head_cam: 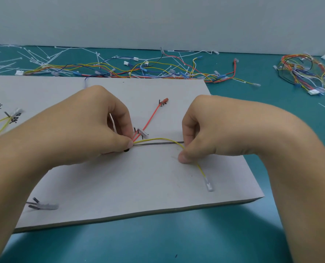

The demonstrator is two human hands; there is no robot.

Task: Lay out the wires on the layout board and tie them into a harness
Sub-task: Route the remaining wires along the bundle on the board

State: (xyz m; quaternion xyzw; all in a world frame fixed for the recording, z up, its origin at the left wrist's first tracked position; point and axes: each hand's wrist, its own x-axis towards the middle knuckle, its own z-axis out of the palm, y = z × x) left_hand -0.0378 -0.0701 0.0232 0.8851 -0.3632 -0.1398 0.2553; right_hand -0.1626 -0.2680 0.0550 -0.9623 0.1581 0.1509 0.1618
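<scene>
Thin, glossy yellow wire (158,139) arching over a grey line on the matte grey layout board (139,186), ending in a clear sleeved terminal (208,184) near the right edge. Pinched at its left end by the left hand (93,128) — fingertips closed on it together with two red wires (150,119) running up to a pin. Right hand (197,133) curled, thumb and forefinger gripping the yellow wire's descending part. Handwritten black characters at far left — unreadable. Beyond, loose coloured wires (139,70) and white cable ties (34,57) on teal table (158,240).
</scene>
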